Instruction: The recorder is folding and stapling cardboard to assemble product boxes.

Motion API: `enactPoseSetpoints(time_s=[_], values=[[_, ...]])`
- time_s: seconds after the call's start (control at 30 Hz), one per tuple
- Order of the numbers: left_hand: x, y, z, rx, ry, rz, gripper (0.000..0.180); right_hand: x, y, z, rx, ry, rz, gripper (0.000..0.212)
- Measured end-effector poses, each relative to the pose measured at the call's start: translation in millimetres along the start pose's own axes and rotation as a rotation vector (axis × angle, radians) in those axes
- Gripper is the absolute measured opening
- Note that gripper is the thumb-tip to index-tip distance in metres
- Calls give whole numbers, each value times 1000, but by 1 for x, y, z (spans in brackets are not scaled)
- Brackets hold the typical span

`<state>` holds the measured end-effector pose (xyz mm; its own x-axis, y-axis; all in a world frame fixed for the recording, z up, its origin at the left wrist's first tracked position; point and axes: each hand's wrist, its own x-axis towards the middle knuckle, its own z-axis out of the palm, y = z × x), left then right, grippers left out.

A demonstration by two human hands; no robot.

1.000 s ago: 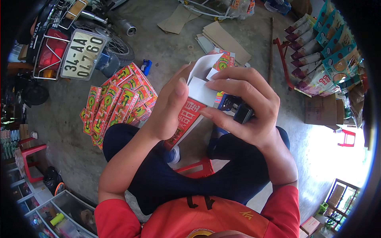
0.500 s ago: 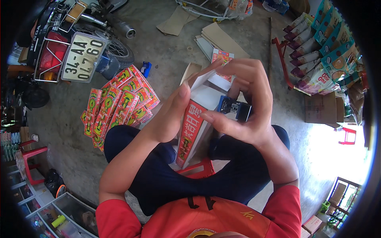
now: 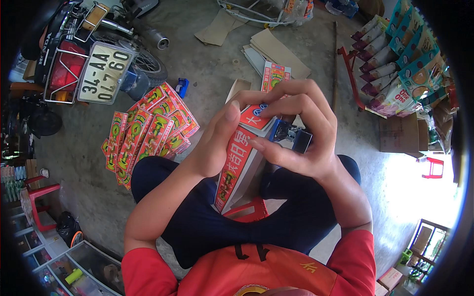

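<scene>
I am seated over the concrete floor, both hands up in front of me on a red and white printed cardboard box [image 3: 237, 165] that is partly folded into shape. My left hand [image 3: 215, 143] lies flat along its left side, thumb up at the top flap. My right hand [image 3: 296, 130] curls over the top end, fingers pressing the red flap down. Just under the right fingers a small dark blue and black object [image 3: 291, 137] shows; what it is I cannot tell.
A pile of several flat red and green boxes [image 3: 145, 133] lies on the floor to my left. A motorbike's rear [image 3: 94, 59] stands at the upper left. Brown cardboard sheets [image 3: 276, 49] lie ahead, stacked packaged goods [image 3: 400, 74] at the upper right, a red stool [image 3: 249, 212] beneath me.
The box has turned from a loose open sheet into a narrower upright shape. My right fingers have come over its top flap, and both hands have closed in on it.
</scene>
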<state>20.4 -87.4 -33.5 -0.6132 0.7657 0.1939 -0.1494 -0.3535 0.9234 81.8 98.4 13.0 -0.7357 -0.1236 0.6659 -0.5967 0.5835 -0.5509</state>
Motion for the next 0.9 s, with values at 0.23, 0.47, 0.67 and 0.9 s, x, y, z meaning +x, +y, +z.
enactPoseSetpoints(time_s=[0.23, 0.47, 0.67, 0.9], values=[[1, -1, -1, 53, 51, 102, 76, 1, -1, 0, 66, -1, -15, 38], [7, 9, -4, 52, 30, 225, 61, 3, 2, -3, 86, -16, -23, 38], [6, 18, -5, 37, 16, 103, 57, 6, 5, -7, 47, -10, -40, 38], [10, 20, -6, 141, 253, 98, 69, 4, 6, -7, 136, 43, 236, 45]])
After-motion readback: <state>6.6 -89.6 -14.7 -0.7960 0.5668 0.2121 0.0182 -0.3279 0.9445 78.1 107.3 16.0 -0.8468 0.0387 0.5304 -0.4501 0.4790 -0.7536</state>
